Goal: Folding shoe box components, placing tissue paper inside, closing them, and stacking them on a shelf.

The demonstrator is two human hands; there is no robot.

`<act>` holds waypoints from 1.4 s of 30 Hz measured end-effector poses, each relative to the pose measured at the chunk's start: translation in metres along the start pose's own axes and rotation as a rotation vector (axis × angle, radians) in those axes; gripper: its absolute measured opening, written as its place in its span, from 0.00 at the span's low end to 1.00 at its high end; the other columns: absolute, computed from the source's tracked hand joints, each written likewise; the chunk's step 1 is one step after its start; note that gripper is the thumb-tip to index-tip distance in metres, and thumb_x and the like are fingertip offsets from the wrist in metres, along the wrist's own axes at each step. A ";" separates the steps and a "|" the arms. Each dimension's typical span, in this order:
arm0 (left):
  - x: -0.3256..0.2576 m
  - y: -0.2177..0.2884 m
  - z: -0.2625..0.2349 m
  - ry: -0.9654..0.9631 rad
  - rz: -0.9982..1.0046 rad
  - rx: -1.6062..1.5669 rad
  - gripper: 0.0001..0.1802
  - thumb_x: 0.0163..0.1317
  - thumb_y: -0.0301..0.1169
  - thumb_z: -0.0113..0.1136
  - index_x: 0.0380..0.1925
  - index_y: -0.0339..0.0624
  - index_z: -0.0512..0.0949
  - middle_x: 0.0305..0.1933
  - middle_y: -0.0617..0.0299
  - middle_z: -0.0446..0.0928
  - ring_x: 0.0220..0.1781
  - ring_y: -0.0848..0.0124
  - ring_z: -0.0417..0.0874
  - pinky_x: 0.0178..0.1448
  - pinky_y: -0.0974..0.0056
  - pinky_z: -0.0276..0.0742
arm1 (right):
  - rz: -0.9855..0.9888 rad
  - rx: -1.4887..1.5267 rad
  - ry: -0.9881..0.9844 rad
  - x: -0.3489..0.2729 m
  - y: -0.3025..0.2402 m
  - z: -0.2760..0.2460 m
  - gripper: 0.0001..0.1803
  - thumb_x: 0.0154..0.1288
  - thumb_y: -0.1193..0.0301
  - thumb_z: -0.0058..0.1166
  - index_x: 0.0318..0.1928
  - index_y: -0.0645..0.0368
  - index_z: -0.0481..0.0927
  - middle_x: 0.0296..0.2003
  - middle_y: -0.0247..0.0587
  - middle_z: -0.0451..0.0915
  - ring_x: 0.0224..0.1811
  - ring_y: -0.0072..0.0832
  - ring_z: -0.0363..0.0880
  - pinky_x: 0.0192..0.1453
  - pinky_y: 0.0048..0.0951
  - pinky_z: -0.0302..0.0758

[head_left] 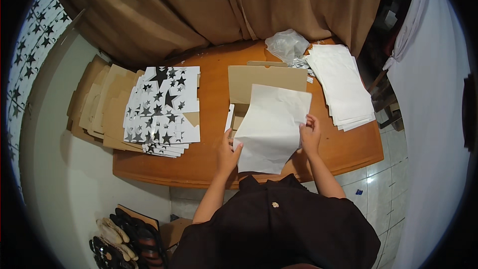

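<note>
A large sheet of white paper (271, 124) is stretched between my two hands, slightly curved, its near edge reaching past the table's front. My left hand (229, 152) pinches its left edge, thumb on top. On the opposite edge, my right hand (309, 134) grips the sheet with bent fingers. Behind and partly beneath the paper stands an open cardboard box (268, 82), its brown lid raised at the back. The sheet hides most of the box's inside; a white side flap (230, 117) shows at its left.
Flat star-printed cardboard pieces (162, 104) lie stacked at the left, overlapping brown ones (117, 102). A pile of white paper (343, 84) is at the right, beside a clear plastic bag (288, 45). Brown curtains (199, 5) hang behind the wooden table (214, 162). Shoes (117, 239) sit below left.
</note>
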State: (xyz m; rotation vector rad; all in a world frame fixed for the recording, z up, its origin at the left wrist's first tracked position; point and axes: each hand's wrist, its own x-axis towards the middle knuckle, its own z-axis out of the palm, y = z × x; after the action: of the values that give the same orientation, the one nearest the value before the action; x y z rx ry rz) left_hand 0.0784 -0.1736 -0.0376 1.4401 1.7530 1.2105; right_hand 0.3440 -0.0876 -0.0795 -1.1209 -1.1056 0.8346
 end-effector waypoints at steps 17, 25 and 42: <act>0.046 0.029 -0.013 0.177 0.512 0.440 0.21 0.56 0.33 0.60 0.52 0.46 0.74 0.54 0.51 0.68 0.55 0.59 0.68 0.57 0.55 0.64 | -0.138 -0.403 0.057 0.042 -0.021 0.045 0.20 0.57 0.77 0.52 0.52 0.56 0.72 0.31 0.39 0.76 0.31 0.27 0.73 0.49 0.32 0.68; 0.102 0.033 0.052 -0.949 0.874 0.723 0.26 0.69 0.46 0.32 0.65 0.55 0.59 0.71 0.56 0.52 0.73 0.57 0.50 0.71 0.45 0.46 | -0.066 -0.759 0.022 0.053 -0.021 0.047 0.21 0.56 0.68 0.54 0.52 0.50 0.72 0.39 0.32 0.75 0.47 0.29 0.71 0.64 0.54 0.44; 0.133 -0.014 0.088 -1.474 0.396 0.582 0.29 0.70 0.52 0.25 0.65 0.53 0.60 0.71 0.56 0.54 0.73 0.53 0.49 0.72 0.48 0.46 | 0.036 -1.168 -0.145 0.173 0.071 0.011 0.24 0.56 0.65 0.52 0.56 0.48 0.70 0.56 0.33 0.70 0.60 0.35 0.64 0.61 0.65 0.53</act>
State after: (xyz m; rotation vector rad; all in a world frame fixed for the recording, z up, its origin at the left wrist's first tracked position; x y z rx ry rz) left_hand 0.1122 -0.0210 -0.0727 2.1559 0.7206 -0.4149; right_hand 0.3810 0.0944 -0.1038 -2.0429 -1.7663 0.2256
